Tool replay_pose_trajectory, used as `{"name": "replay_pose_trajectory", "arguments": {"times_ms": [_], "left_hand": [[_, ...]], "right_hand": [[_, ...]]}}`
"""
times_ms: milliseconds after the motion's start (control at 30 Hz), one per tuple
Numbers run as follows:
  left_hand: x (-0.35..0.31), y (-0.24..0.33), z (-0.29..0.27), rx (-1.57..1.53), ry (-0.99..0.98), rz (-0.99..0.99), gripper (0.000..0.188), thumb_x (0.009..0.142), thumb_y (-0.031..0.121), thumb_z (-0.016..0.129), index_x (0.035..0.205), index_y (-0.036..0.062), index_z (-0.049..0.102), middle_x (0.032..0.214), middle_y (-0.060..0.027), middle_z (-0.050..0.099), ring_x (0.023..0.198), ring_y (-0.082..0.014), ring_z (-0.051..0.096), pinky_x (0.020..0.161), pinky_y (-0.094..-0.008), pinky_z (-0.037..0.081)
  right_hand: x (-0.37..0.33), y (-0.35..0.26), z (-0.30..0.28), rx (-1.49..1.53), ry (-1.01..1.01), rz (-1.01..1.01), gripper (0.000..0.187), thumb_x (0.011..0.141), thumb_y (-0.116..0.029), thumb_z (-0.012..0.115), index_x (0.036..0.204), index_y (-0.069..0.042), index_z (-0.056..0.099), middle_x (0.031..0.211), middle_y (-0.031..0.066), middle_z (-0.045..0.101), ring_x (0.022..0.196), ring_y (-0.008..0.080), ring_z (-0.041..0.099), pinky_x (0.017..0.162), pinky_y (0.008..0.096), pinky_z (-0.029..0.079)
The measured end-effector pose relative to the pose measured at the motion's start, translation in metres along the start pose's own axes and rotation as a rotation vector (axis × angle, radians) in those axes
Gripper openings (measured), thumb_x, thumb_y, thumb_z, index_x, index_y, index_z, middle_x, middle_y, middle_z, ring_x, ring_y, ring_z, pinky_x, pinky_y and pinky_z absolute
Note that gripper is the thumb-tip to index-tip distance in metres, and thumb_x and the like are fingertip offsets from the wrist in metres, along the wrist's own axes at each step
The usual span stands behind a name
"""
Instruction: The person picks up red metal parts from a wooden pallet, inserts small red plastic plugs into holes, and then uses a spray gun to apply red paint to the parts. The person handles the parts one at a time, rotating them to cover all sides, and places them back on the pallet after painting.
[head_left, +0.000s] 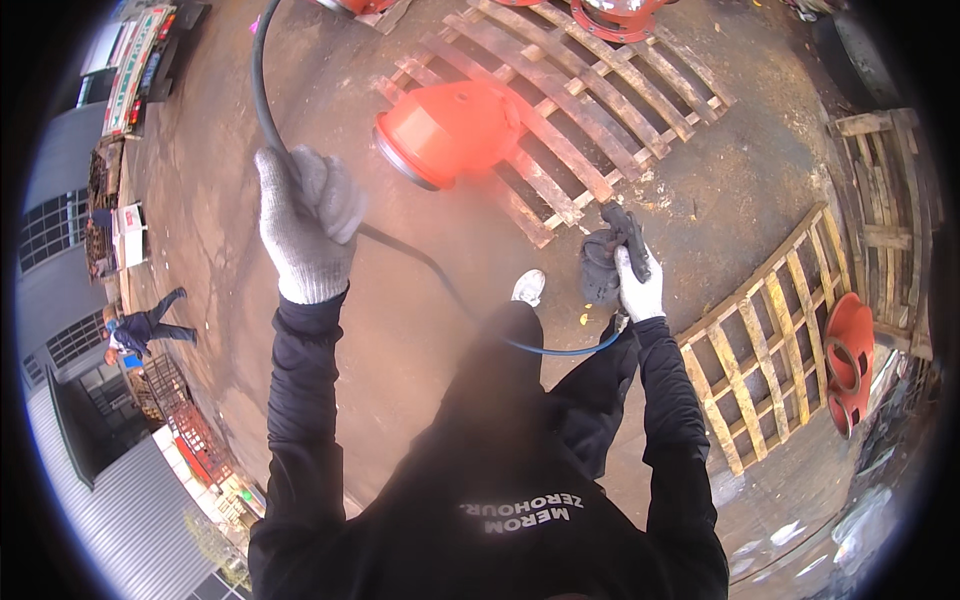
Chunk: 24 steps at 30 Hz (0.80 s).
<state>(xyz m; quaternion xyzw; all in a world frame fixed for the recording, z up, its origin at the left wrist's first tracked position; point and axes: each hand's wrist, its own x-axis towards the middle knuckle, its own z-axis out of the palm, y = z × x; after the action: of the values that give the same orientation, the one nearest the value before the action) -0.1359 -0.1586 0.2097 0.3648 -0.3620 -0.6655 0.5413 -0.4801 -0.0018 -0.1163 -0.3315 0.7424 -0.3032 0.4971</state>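
My left hand (310, 225), in a whitish knit glove, is raised at the left and closed round a dark hose (262, 85). The hose runs up past the top edge; a blurred length also hangs below the hand. My right hand (641, 287), gloved too, grips a dark spray gun (624, 232) with a grey, wrinkled cup or cover (598, 268) beside it. A thin blue hose (570, 351) leads from near my right wrist toward my legs. Ahead, a bright orange flanged pipe fitting (455, 130) lies on a wooden pallet (560, 75), apart from both hands.
More red-orange fittings (618, 18) sit at the pallet's far end. To my right lies another pallet (770, 335), with red fittings (848, 350) beyond it and stacked pallets (885, 225). A person (150, 328) walks far left near crates (185, 410). A truck (138, 70) stands far left.
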Motion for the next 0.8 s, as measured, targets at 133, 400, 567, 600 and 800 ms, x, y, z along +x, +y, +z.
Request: {"name": "replay_pose_trajectory", "arguments": {"times_ms": [133,400,567,600,800], "left_hand": [[-0.016,-0.066,0.044,0.059,0.142,0.061,0.053,0.113,0.050,0.040,0.079,0.0108,0.044,0.058,0.0017,0.032,0.045,-0.0094,0.023,0.043,-0.0264,0.024],[-0.038,-0.158,0.073,0.139,0.319,0.203,0.054,0.114,0.051,0.039,0.076,0.0118,0.043,0.055,0.0005,0.035,0.044,-0.0108,0.024,0.046,-0.0265,0.025],[-0.070,-0.190,0.056,0.253,0.322,0.209,0.056,0.114,0.052,0.036,0.075,0.0123,0.043,0.055,-0.0006,0.037,0.044,-0.0113,0.026,0.047,-0.0286,0.027],[-0.077,-0.195,0.049,0.264,0.324,0.212,0.056,0.114,0.052,0.036,0.074,0.0123,0.043,0.055,-0.0006,0.037,0.044,-0.0113,0.026,0.047,-0.0284,0.027],[-0.115,-0.246,-0.001,0.304,0.265,0.202,0.056,0.114,0.052,0.036,0.074,0.0126,0.043,0.054,-0.0005,0.037,0.042,-0.0106,0.026,0.047,-0.0272,0.026]], "right_hand": [[0.050,0.026,-0.005,0.286,-0.258,-0.076,0.044,0.101,-0.018,0.072,0.138,0.002,0.064,0.121,0.0096,0.075,0.110,0.0134,0.067,0.097,0.0297,0.052],[0.124,0.070,0.022,0.169,-0.254,-0.381,0.046,0.096,-0.016,0.077,0.137,0.002,0.064,0.114,0.0121,0.076,0.099,0.0121,0.069,0.090,0.0291,0.055],[0.142,0.097,0.056,0.209,-0.252,-0.401,0.042,0.098,-0.015,0.076,0.136,0.001,0.065,0.104,0.0086,0.076,0.094,0.0091,0.067,0.087,0.0290,0.056],[0.141,0.103,0.062,0.203,-0.255,-0.415,0.042,0.098,-0.015,0.076,0.135,0.000,0.066,0.105,0.0089,0.076,0.095,0.0094,0.068,0.087,0.0292,0.056],[0.149,0.150,0.107,0.179,-0.211,-0.498,0.040,0.096,-0.015,0.077,0.133,-0.002,0.068,0.108,0.0124,0.078,0.095,0.0153,0.073,0.085,0.0310,0.057]]}}
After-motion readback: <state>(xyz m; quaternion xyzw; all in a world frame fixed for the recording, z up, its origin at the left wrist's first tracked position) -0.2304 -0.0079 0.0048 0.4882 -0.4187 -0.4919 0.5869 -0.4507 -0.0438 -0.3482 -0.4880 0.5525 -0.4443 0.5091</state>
